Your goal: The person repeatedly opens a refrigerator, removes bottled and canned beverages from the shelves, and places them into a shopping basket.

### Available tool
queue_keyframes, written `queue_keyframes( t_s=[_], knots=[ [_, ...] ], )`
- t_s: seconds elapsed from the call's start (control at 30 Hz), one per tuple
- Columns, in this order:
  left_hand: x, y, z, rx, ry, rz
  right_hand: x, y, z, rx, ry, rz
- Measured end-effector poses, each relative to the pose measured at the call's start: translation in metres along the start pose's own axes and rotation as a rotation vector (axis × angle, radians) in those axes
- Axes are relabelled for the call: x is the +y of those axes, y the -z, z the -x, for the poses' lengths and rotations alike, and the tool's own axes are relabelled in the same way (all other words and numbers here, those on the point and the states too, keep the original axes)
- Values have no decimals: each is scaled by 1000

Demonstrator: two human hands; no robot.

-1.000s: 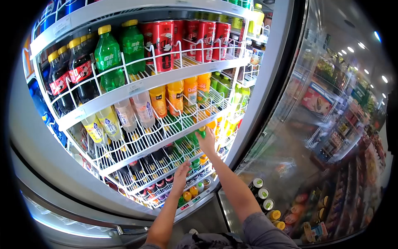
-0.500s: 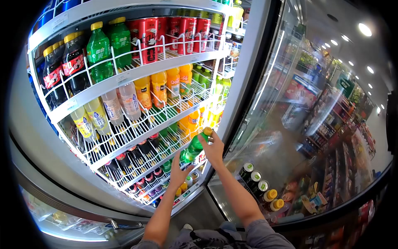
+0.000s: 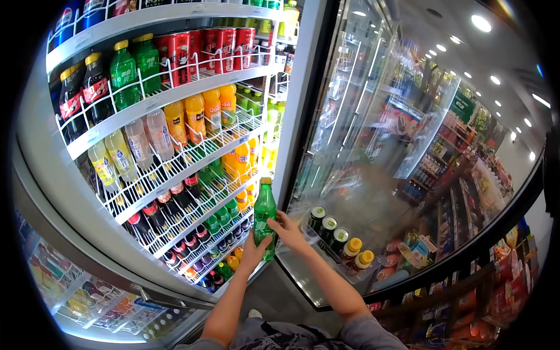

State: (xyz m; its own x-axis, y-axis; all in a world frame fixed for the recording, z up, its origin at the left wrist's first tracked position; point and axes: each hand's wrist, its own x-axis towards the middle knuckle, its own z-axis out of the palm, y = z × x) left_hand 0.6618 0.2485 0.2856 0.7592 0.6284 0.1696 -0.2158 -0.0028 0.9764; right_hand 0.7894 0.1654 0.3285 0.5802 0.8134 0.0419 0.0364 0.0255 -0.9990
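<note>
A green soda bottle (image 3: 265, 204) with a yellow cap stands roughly upright between my hands, in front of the open fridge. My left hand (image 3: 252, 252) is closed round its lower part. On the other side, my right hand (image 3: 288, 231) presses its fingers against the bottle's middle. Behind the bottle are the wire shelves (image 3: 175, 189) of the fridge, with orange drinks (image 3: 239, 157) just beyond its cap. Two similar green bottles (image 3: 123, 74) stand on an upper shelf, beside red cans (image 3: 179, 58).
The glass fridge door (image 3: 344, 151) is swung open to my right, with several black cans (image 3: 328, 224) and yellow-capped bottles (image 3: 352, 247) along its lower part. Cola bottles (image 3: 95, 87) and pale drinks (image 3: 140, 143) line the left shelves. Store shelves with packaged goods (image 3: 466, 297) stand farther right.
The green bottle has come down and away from the shelves, turning from tilted to nearly upright. My right hand has moved from its cap to its middle, and my left hand now grips its lower part.
</note>
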Motion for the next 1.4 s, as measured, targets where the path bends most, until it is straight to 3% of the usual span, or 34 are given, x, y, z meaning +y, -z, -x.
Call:
queue_keyframes(
  t_s=[0.13,0.47,0.57,0.67,0.97,1.07,1.27,1.4],
  knots=[
    [33,-27,37,-10,69,-42,-10,11,69,-109,-62,-180],
    [12,-78,148,-57,110,161,-8,51,189,-163,-45,-242],
    [0,-85,176,17,163,402,-11,53,214,-230,-34,-199],
    [35,-88,205,41,179,547,22,26,216,-182,88,-194],
    [56,-25,289,266,26,383,-11,-47,248,-548,-25,-201],
    [61,-17,307,301,2,307,-4,-56,249,-618,59,-89],
    [87,1,335,299,100,-22,11,-66,258,-710,-70,-185],
    [79,19,357,319,120,45,13,-83,258,-782,-86,-91]
  ],
)
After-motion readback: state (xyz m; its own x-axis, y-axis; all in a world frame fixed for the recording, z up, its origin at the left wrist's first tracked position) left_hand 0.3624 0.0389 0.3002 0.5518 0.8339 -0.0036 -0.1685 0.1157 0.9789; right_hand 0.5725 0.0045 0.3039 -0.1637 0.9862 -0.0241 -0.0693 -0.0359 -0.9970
